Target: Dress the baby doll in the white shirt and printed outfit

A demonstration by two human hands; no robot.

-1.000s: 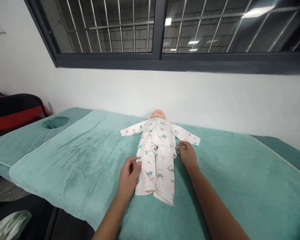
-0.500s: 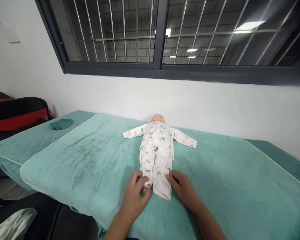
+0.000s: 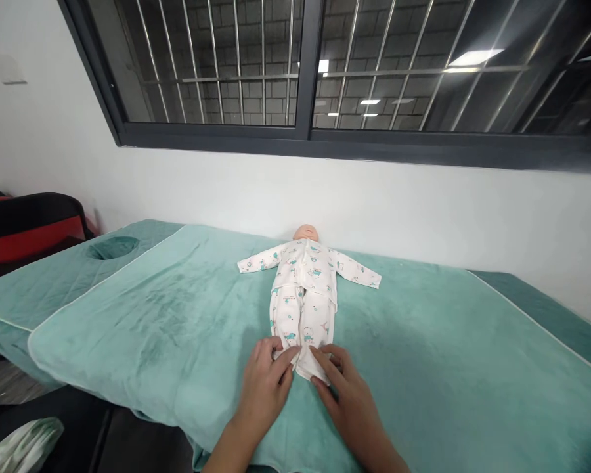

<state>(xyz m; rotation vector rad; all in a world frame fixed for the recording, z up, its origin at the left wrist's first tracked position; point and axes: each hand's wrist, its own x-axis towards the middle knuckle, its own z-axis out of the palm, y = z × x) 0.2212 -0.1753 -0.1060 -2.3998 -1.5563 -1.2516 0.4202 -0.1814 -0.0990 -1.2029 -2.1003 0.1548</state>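
Observation:
A baby doll lies on its back, dressed in a white printed pajama top and matching pajama pants. Its sleeves stretch out to both sides. At the hem of the left-side pant leg, my left hand is closed on the cloth, thumb against the fingers. My right hand grips the lower end of the other pant leg, its fingers on top and its thumb near the hem. The doll's feet are hidden by cloth and hands.
A green plush cover lies over the bed, which has a face hole at its left end. Behind are a white wall and a barred window. A black and red chair stands left; a crumpled white-green cloth lies lower left.
My right hand has moved inward from the outer side of the pant leg to its lower end, bunching the hem. My left hand stays at the other hem. The view has shifted slightly.

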